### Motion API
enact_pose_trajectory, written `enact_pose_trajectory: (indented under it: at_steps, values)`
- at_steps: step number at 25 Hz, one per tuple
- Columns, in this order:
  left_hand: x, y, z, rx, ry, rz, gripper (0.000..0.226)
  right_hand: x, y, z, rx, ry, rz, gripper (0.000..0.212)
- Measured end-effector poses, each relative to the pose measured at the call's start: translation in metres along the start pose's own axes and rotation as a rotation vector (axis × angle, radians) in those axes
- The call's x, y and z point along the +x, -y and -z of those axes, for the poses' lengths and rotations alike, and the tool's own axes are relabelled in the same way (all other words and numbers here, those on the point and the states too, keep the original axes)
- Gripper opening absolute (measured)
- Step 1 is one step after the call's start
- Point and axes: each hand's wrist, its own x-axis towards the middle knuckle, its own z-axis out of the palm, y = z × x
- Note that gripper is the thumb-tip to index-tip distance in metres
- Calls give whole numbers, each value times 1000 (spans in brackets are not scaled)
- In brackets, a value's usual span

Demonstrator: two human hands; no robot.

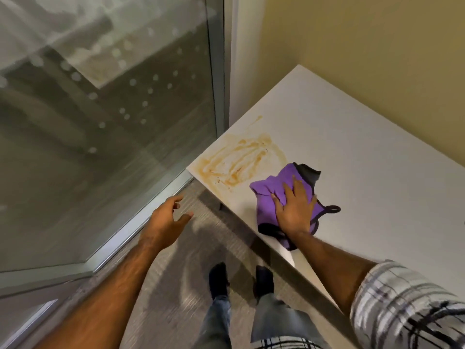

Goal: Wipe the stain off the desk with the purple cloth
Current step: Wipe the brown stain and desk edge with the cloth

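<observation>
White desk (364, 157) set into a corner, yellow wall (364, 46) behind it, glass panel (105, 122) off its left end. Orange-brown stain (236, 162) smeared in loops over the desk's near-left corner, reaching close to the front edge. Purple cloth (270, 195) with dark trim lies crumpled on the desk just right of the stain, its upper edge about touching the stain's outer arc, its lower end close to the front edge. Right hand (295, 209) pressed flat on top of the cloth, palm down, fingers (297, 183) spread and extended, not curled around the fabric. Left hand (164, 219) held in the air off the desk's front-left corner, above the grey floor (176, 285), fingers loosely parted and empty. Checked sleeve (407, 303) on the right arm at the desk's near end. Two dark shoes (219, 279) on the floor below the front edge
</observation>
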Motion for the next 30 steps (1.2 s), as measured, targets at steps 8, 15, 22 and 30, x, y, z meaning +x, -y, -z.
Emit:
enact_pose_trajectory:
  at_steps: [8,15,22,30]
  values:
    - [5,14,-4,58,62,-18,54,-15,11,-2,52,165,466,67]
    - [10,14,-3,195,-15,-165,46,4,37,-5,37,77,-119,61]
    - [13,12,-7,313,-64,-244,48,-48,36,-5,-36,189,470,83]
    - [10,50,-11,321,33,-45,60,-34,59,-6,78,102,-34,81]
